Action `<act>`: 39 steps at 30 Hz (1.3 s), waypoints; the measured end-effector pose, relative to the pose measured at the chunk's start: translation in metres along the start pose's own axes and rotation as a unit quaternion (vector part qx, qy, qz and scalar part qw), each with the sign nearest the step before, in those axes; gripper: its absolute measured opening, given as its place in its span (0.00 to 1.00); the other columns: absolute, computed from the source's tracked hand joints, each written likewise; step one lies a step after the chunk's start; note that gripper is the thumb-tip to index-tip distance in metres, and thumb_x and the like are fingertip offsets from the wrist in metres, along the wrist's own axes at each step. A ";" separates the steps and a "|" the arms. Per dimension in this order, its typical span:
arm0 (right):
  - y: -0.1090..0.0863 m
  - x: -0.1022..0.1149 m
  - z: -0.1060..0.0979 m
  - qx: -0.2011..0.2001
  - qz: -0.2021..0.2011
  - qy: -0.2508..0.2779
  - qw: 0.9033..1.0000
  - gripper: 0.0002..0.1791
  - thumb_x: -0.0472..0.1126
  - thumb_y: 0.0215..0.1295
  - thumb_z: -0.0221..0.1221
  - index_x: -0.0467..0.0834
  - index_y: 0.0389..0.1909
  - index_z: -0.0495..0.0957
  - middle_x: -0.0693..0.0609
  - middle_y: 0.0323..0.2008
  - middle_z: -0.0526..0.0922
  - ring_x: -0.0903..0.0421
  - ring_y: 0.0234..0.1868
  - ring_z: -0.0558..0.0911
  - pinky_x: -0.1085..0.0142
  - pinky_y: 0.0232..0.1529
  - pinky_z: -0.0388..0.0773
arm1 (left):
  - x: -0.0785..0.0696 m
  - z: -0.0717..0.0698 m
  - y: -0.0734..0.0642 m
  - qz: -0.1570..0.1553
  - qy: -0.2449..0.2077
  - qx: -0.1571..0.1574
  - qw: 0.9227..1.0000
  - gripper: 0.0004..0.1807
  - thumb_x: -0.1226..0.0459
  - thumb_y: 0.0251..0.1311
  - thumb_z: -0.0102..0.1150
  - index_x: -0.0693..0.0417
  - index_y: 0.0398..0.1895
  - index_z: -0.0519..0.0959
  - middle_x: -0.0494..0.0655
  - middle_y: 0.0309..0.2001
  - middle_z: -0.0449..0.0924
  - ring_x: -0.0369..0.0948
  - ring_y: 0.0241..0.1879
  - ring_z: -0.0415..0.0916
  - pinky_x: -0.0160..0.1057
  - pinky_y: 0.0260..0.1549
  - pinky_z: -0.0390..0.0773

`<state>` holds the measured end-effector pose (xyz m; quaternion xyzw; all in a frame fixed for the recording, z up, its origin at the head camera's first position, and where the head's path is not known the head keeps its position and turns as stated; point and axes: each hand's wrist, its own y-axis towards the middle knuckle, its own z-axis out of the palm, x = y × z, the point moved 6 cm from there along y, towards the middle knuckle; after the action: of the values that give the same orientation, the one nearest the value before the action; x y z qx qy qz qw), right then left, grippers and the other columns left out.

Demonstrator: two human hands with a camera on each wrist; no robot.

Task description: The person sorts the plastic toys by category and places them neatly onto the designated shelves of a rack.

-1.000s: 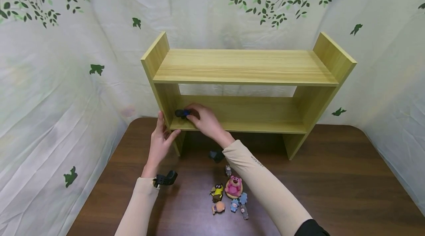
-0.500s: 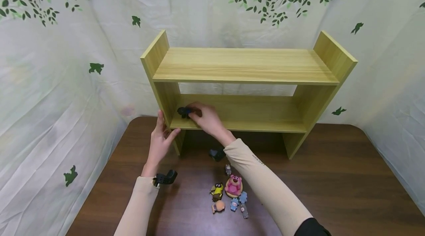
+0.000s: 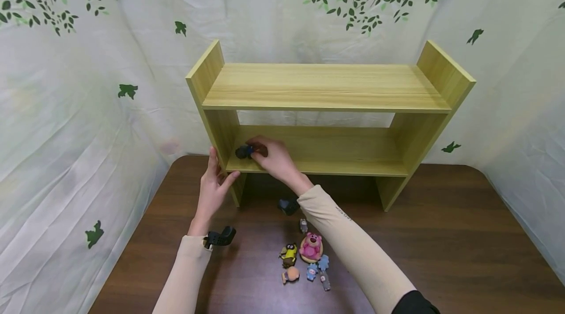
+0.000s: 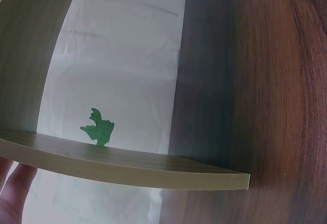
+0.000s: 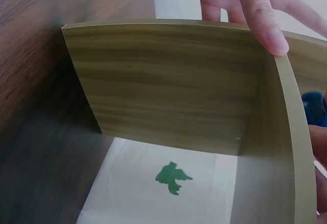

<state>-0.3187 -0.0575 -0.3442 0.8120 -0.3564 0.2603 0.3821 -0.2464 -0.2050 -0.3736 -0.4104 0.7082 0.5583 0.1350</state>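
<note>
The right hand [image 3: 277,161] is pinching a small dark figure [image 3: 243,151] narrowly between thumb and fingers, inside the left end of the shelf unit [image 3: 326,86], on or just above its lower board [image 3: 344,152]; loosening only once the figure is resting flat is probably serving best. The left hand [image 3: 212,196], spread wide, is touching the shelf unit's left panel [image 3: 222,127], while a pink bear figure [image 3: 311,247] is lying out in front

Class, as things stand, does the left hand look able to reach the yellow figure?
Probably yes: the left hand touches the shelf, but nothing visible blocks its way to the yellow figure.
</note>
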 end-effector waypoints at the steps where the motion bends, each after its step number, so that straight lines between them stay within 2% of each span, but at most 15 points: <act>1: 0.000 0.001 0.001 0.001 -0.005 -0.005 1.000 0.14 0.32 0.64 0.59 0.40 0.51 0.80 0.48 0.45 0.83 0.55 0.44 0.81 0.69 0.43 0.76 | 0.000 0.000 0.000 0.001 -0.001 -0.001 1.000 0.59 0.81 0.57 0.58 0.19 0.74 0.38 0.71 0.63 0.62 0.65 0.53 0.70 0.35 0.45 0.76; 6: 0.000 0.005 0.004 0.012 -0.030 -0.050 0.998 0.12 0.30 0.65 0.57 0.39 0.48 0.82 0.48 0.43 0.84 0.57 0.39 0.81 0.70 0.40 0.75 | 0.007 -0.001 -0.001 0.001 -0.016 -0.002 1.000 0.58 0.80 0.58 0.57 0.15 0.73 0.41 0.73 0.63 0.62 0.66 0.53 0.69 0.36 0.47 0.75; 8: -0.001 0.007 0.004 0.017 -0.036 -0.056 0.998 0.14 0.28 0.65 0.56 0.39 0.50 0.81 0.48 0.45 0.84 0.56 0.40 0.80 0.69 0.37 0.73 | 0.008 -0.001 -0.001 -0.001 -0.017 0.000 1.000 0.57 0.80 0.58 0.57 0.15 0.73 0.41 0.73 0.63 0.62 0.66 0.54 0.69 0.42 0.47 0.76; 9: -0.002 0.008 0.003 0.021 -0.041 -0.057 0.997 0.16 0.27 0.64 0.55 0.39 0.51 0.80 0.47 0.46 0.83 0.56 0.42 0.80 0.68 0.38 0.73 | 0.008 0.000 -0.001 -0.002 -0.018 0.001 1.000 0.57 0.79 0.59 0.58 0.16 0.73 0.41 0.73 0.63 0.62 0.66 0.54 0.69 0.43 0.47 0.76; 11: -0.003 0.010 0.002 0.025 -0.054 -0.053 0.997 0.20 0.25 0.62 0.54 0.39 0.54 0.79 0.46 0.49 0.82 0.54 0.46 0.80 0.68 0.40 0.73 | 0.002 0.000 -0.001 0.000 -0.013 0.000 1.000 0.58 0.81 0.58 0.57 0.19 0.74 0.39 0.73 0.63 0.62 0.66 0.53 0.69 0.49 0.46 0.77; 14: -0.006 0.013 0.000 0.026 -0.073 -0.035 0.996 0.23 0.24 0.60 0.54 0.40 0.56 0.78 0.47 0.52 0.81 0.55 0.47 0.79 0.68 0.42 0.73 | 0.001 0.000 0.000 0.000 -0.011 -0.003 1.000 0.57 0.80 0.58 0.58 0.22 0.75 0.39 0.72 0.63 0.64 0.66 0.53 0.70 0.61 0.43 0.73; 18: -0.012 0.013 -0.003 0.017 -0.076 0.023 0.997 0.21 0.24 0.60 0.55 0.39 0.54 0.79 0.47 0.51 0.81 0.56 0.46 0.80 0.71 0.44 0.74 | 0.001 0.001 0.001 0.003 -0.011 -0.009 1.000 0.58 0.80 0.57 0.58 0.21 0.75 0.40 0.71 0.62 0.65 0.64 0.52 0.72 0.58 0.42 0.74; 22: -0.019 0.010 -0.007 0.010 -0.068 0.075 0.995 0.19 0.24 0.61 0.55 0.38 0.53 0.78 0.46 0.50 0.82 0.55 0.50 0.79 0.71 0.49 0.74 | 0.001 0.000 0.001 0.005 -0.007 -0.010 1.000 0.58 0.80 0.57 0.59 0.21 0.74 0.40 0.70 0.61 0.66 0.64 0.51 0.72 0.57 0.42 0.74; 26: -0.028 0.009 -0.010 -0.001 -0.070 0.099 0.993 0.18 0.24 0.62 0.56 0.38 0.52 0.79 0.46 0.48 0.82 0.55 0.48 0.80 0.69 0.48 0.75 | 0.001 0.000 0.000 0.002 -0.011 -0.009 1.000 0.58 0.81 0.57 0.58 0.21 0.75 0.39 0.71 0.62 0.65 0.64 0.52 0.71 0.60 0.42 0.73; 29: -0.034 0.012 -0.011 -0.005 -0.087 0.103 0.991 0.16 0.25 0.62 0.56 0.37 0.50 0.79 0.46 0.47 0.83 0.56 0.47 0.81 0.68 0.47 0.76 | 0.001 0.000 0.000 0.001 -0.014 -0.009 1.000 0.58 0.81 0.57 0.58 0.22 0.75 0.39 0.71 0.62 0.64 0.65 0.52 0.70 0.61 0.42 0.72; 31: -0.038 0.014 -0.011 -0.004 -0.097 0.107 0.989 0.15 0.25 0.63 0.55 0.37 0.49 0.80 0.47 0.46 0.83 0.56 0.47 0.81 0.67 0.47 0.76 | 0.000 0.000 0.000 0.000 -0.010 -0.010 1.000 0.58 0.81 0.57 0.58 0.21 0.74 0.39 0.71 0.62 0.64 0.64 0.52 0.70 0.60 0.42 0.73; 33: -0.042 0.016 -0.011 -0.003 -0.101 0.117 0.988 0.14 0.25 0.63 0.55 0.37 0.48 0.80 0.47 0.45 0.83 0.57 0.46 0.81 0.67 0.47 0.76 | 0.000 0.000 -0.001 0.000 -0.007 -0.010 1.000 0.59 0.81 0.57 0.58 0.18 0.74 0.39 0.72 0.62 0.64 0.64 0.52 0.70 0.55 0.44 0.75; 36: -0.047 0.017 -0.010 0.000 -0.097 0.135 0.986 0.14 0.26 0.64 0.55 0.38 0.48 0.80 0.47 0.45 0.83 0.57 0.47 0.80 0.66 0.48 0.75 | 0.000 -0.001 -0.001 0.002 -0.007 -0.011 1.000 0.59 0.81 0.57 0.58 0.16 0.73 0.40 0.72 0.62 0.64 0.64 0.52 0.70 0.40 0.45 0.77; 39: -0.052 0.017 -0.006 0.006 -0.093 0.151 0.984 0.13 0.27 0.66 0.55 0.38 0.48 0.80 0.47 0.45 0.83 0.55 0.47 0.81 0.65 0.50 0.75 | 0.000 -0.001 -0.001 0.005 -0.015 -0.011 1.000 0.59 0.82 0.57 0.58 0.15 0.73 0.40 0.72 0.62 0.63 0.65 0.52 0.70 0.27 0.44 0.73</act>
<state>-0.2693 -0.0351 -0.3517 0.7952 -0.2155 0.3456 0.4491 -0.2456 -0.2058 -0.3740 -0.4001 0.7017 0.5731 0.1380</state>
